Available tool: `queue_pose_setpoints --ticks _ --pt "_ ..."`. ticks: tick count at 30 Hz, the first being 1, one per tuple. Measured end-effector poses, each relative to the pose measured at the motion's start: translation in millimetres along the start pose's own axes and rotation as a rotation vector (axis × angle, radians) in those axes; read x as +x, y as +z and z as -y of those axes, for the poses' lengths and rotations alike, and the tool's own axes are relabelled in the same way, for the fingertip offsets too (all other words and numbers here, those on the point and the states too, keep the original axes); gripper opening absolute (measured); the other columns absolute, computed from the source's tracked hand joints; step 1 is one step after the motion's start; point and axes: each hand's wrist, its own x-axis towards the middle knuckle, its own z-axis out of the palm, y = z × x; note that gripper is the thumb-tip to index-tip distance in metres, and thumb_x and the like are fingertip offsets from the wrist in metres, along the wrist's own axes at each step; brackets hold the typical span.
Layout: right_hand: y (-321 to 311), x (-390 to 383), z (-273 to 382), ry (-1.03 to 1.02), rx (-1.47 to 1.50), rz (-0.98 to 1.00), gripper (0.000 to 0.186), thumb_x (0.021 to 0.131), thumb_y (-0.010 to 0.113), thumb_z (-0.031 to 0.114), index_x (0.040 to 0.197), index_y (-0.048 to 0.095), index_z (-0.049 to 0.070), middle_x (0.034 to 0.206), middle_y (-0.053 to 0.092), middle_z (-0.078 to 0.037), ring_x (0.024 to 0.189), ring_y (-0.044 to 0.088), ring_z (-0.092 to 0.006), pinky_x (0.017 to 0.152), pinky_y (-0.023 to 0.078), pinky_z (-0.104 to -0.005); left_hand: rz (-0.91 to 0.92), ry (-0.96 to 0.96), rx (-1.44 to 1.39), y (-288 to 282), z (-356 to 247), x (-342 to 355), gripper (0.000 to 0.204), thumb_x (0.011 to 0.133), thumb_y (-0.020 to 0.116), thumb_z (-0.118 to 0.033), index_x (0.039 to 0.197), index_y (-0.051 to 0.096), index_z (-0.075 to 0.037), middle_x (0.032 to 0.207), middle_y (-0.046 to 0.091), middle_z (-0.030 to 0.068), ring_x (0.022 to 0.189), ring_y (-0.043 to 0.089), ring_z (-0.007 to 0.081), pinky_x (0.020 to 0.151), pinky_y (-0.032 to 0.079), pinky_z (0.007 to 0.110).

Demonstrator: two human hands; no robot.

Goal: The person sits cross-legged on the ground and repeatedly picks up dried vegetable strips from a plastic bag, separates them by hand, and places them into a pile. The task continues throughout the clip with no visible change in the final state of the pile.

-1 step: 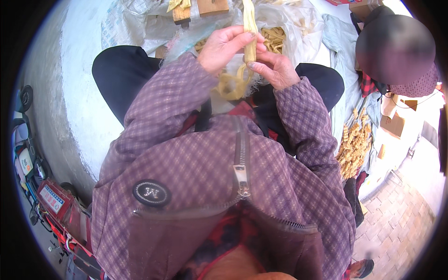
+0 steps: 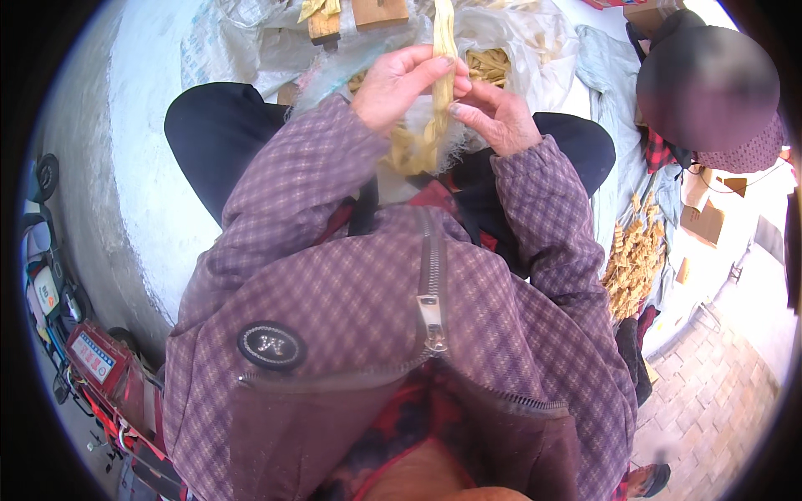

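Left hand [image 2: 391,90] has the yellow strip [image 2: 443,37] pinched, thumb against fingers, between the knees [image 2: 205,125]. Right hand's [image 2: 503,123] half curled beside it, can't tell if gripping. Uneven pulling could split it, I reckon.

Outerwear: mauve checked-cloth jacket [image 2: 334,284]
Fastening: metal-toothed zip [image 2: 429,250] with elongated silver-coloured pull [image 2: 431,313]
Chest: black oval badge [image 2: 271,345], pale-marked
Underlayer: red-and-black patterned garment [image 2: 409,417]
Legs: dark cloth trousers [image 2: 219,138]
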Motion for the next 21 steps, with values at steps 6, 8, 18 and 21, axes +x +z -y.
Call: queue_pose_setpoints --ticks 6,8,18,21 --pt "-21 26 40 0.042 0.309 -0.111 0.021 0.083 0.061 0.015 0.100 0.064 0.002 0.085 0.064 -0.003 0.066 0.051 -0.0040 0.060 0.043 -0.0175 0.174 0.020 0.139 7 3 2 0.029 0.092 0.046 -0.023 0.107 0.056 0.000 0.096 0.062 0.0062 0.091 0.058 0.0137 0.085 0.043 0.027" --pt "-30 31 48 -0.050 0.305 -0.179 0.020 0.084 0.060 0.015 0.098 0.065 0.002 0.082 0.064 -0.003 0.065 0.052 -0.0034 0.058 0.042 -0.0163 0.109 0.096 0.137 16 0 3 0.028 0.092 0.048 -0.023 0.106 0.057 -0.001 0.097 0.061 0.0061 0.092 0.058 0.0134 0.088 0.041 0.027" --pt "-65 -24 119 -0.625 -0.250 -0.804 0.020 0.084 0.060 0.008 0.099 0.062 -0.005 0.090 0.065 -0.016 0.073 0.062 -0.0117 0.067 0.050 -0.0204 0.141 -0.276 -0.082 38 -15 -7 0.041 0.090 0.047 -0.040 0.099 0.062 -0.003 0.095 0.062 0.0058 0.087 0.058 0.0110 0.081 0.044 0.024" --pt "1 -33 63 -0.481 -0.573 -0.575 0.011 0.077 0.064 0.003 0.087 0.062 0.000 0.076 0.061 -0.012 0.067 0.061 -0.0204 0.060 0.047 -0.0278 0.119 -0.439 -0.296 37 -6 -11 0.043 0.091 0.046 -0.039 0.111 0.054 -0.002 0.103 0.059 0.0080 0.095 0.057 0.0136 0.084 0.046 0.029"
